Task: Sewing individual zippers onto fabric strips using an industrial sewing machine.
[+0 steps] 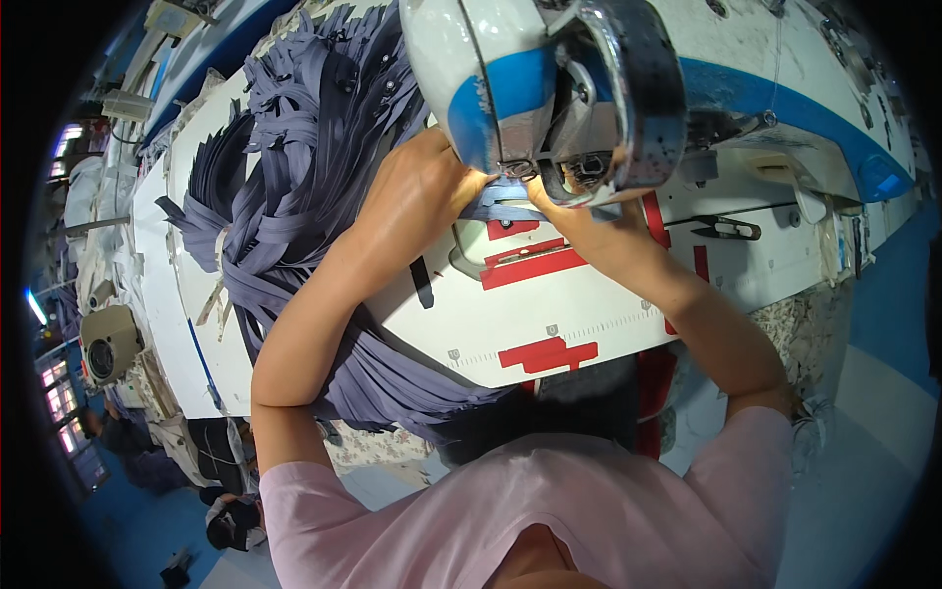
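A grey-blue zipper tape lies flat under the sewing machine head, long axis running left-right across the table. Left hand and right hand pin its ends, fingers pressed down on it. Stitching looks barely begun; a big pile of zippers waits left.

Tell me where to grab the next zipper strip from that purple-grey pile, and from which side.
Grip a strip from the zipper pile at its free end near the left hand, coming from the machine side. The strips fan out from the heap toward the table edge, so a loose end probably slides out lengthwise with less tangling.
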Demonstrator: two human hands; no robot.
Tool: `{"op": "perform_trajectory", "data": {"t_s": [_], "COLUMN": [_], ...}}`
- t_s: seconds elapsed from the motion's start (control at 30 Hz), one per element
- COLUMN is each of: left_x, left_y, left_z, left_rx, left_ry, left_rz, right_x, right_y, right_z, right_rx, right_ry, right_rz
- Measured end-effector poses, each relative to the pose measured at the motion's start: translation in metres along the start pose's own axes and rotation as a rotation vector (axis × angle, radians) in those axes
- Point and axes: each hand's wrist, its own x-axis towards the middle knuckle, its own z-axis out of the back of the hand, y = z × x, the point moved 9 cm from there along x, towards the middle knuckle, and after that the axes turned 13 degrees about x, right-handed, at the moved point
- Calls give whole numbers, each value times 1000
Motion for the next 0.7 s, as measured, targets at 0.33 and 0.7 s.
{"op": "perform_trajectory", "data": {"t_s": [0.33, 0.7], "left_x": [3, 2], "left_y": [9, 9], "left_z": [-4, -3], "left_rx": [-30, -7], "left_ry": [-37, -19], "left_rz": [-32, -22], "right_x": [5, -1], "right_y": [-4, -11], "right_z": [23, 27], "right_rx": [409, 647], "right_ry": [-184, -163], "right_rz": [-17, -7]}}
